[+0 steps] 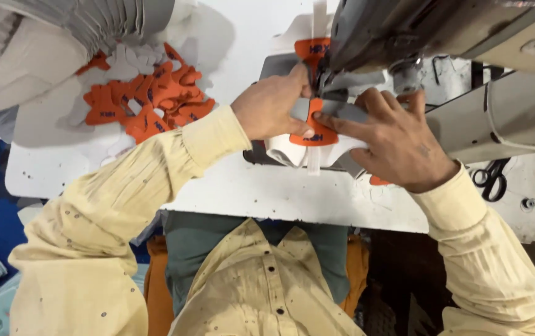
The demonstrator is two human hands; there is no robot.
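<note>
Orange and grey, the cut piece [314, 127] is lying on the white table [261, 186] directly under the head of the sewing machine [416, 28], on top of a white layer [292, 149] and a narrow white tape [313, 163]. The left hand [270, 109] is pressing down on the piece from the left, fingers curled and closed against its edge, thumb at the near side. The right hand [398, 140] is lying flat on the piece from the right, fingers extended and together, index fingertip touching the grey part just beside the left hand. Neither hand is lifting the piece; both are pinning it to the table. A second orange piece [313, 48] is showing behind the needle area. A loose pile of orange pieces [149, 99] is sitting well to the left. Black scissors [491, 177] are resting at the right, apart from the hands.
</note>
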